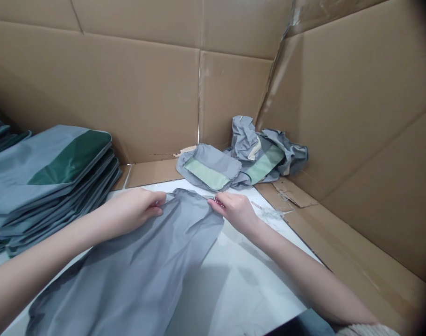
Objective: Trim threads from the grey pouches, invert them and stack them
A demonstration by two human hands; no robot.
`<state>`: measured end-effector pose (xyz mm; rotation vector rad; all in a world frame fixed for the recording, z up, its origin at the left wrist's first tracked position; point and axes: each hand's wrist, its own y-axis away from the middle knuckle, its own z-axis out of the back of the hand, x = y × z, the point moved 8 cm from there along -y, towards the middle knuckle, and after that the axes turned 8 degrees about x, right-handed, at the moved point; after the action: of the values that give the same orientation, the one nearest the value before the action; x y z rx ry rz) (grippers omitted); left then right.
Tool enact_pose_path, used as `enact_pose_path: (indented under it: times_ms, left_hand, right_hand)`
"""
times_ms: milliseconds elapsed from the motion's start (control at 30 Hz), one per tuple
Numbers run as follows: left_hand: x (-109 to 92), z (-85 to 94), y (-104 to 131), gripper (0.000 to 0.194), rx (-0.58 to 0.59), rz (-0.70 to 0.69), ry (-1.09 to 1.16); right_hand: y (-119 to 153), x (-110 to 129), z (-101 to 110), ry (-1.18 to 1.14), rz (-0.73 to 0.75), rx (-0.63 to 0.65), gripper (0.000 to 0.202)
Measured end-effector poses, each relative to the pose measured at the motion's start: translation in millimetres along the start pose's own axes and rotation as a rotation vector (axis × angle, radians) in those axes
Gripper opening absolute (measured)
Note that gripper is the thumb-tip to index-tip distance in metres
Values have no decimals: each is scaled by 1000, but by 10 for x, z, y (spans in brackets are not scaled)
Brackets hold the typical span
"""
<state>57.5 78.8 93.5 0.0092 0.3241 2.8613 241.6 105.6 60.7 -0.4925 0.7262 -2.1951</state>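
- We are spreading a grey fabric bag (136, 266) flat on the white table (241, 280), working at its far edge; by our judgement, smoothing and squaring that edge is the step in hand.
- We are pinching the far edge with our left hand (134, 210), fingers curled closed on the cloth.
- We are gripping the other corner with our right hand (236, 210), fingertips closed on it.
- Beyond, loose grey-and-green bags (241, 161) are lying against the cardboard wall (129, 88); a folded stack (52, 182) is sitting to our left.
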Motion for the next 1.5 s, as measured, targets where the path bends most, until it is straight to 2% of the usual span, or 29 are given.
enact_pose_path:
  times_ms: [67,133,200,267,300,367,433,533,633,733,800,867,967,1067,1200,1267,1333,1400,1433,1500]
  left_hand:
    - [25,64,3,19,-25,28,-55]
    - [13,211,52,19,-119,69,-176]
    - [-134,400,178,18,-305,71,-398]
    - [-449,495,375,22,-544,-11,-667]
    - [-634,473,483,24,-659,-78,-786]
    - [-951,312,657,21,-829,-216,-941]
    - [-1131,98,728,16,-894,-305,-998]
    - [-1171,-129,703,14,-896,-347,-959]
    - [-1101,-203,695,12,-937,-381,-874]
    - [-1005,-183,734,8,-1020,-415,-784]
    - [-928,-147,741,3,-1075,-390,-750]
    - [-850,-106,706,7,-1103,-328,-744]
    - [-753,-32,579,12,-1070,-210,-726]
    - [-740,37,501,12,-1037,-129,-670]
    - [-902,-12,703,9,-1102,-209,-702]
    - [-829,-47,886,26,-1138,-113,-691]
    - [-606,-100,1030,41,-1086,75,-606]
    - [-402,-209,1114,46,-982,198,-541]
    - [-351,-267,1133,46,-935,225,-539]
    - [-333,-337,1150,50,-883,279,-566]
  right_hand:
    - [26,-110,79,-175,-90,-50,28]
    - [64,-275,179,-363,-237,-125,26]
    - [105,-393,275,-534,-352,-200,28]
    - [130,-406,362,-696,-382,-269,30]
    - [141,-375,397,-763,-371,-297,32]
    - [177,-268,449,-824,-332,-340,40]
    - [230,-134,474,-758,-281,-351,42]
    - [304,120,473,-509,-85,-307,29]
    - [384,223,398,-376,48,-253,22]
    - [419,123,348,-401,-14,-251,26]
    - [412,60,345,-444,-68,-268,21]
    - [383,1,326,-514,-145,-261,12]
    - [349,-83,255,-643,-294,-231,8]
    - [354,-157,136,-746,-433,-205,23]
    - [402,-352,-47,-880,-539,-185,21]
    - [431,-514,-93,-902,-526,-189,23]
    - [475,-725,-114,-884,-522,-200,23]
    - [500,-873,-58,-755,-469,-216,22]
    - [510,-903,-8,-670,-443,-230,22]
    - [591,-909,159,-558,-484,-372,26]
